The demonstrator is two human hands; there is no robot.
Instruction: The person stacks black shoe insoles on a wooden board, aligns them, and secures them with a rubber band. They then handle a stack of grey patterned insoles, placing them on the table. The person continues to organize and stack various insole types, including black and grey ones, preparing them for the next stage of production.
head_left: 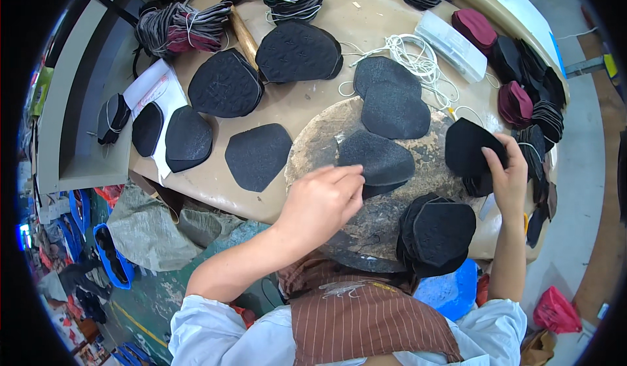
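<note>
My left hand is closed, its fingertips pinching the left edge of a dark rounded fabric piece on a round, worn block. Another piece shows just under it. At the block's right side my right hand grips a black fabric piece between thumb and fingers, raised and slightly tilted. Two overlapping grey-black pieces lie on the block's far edge. By its near right edge stands a stack of black pieces.
Left of the block lie a single piece and several small piles. A wooden handle, white cord and a clear plastic box are farther back. Maroon and black bundles line the table's right edge.
</note>
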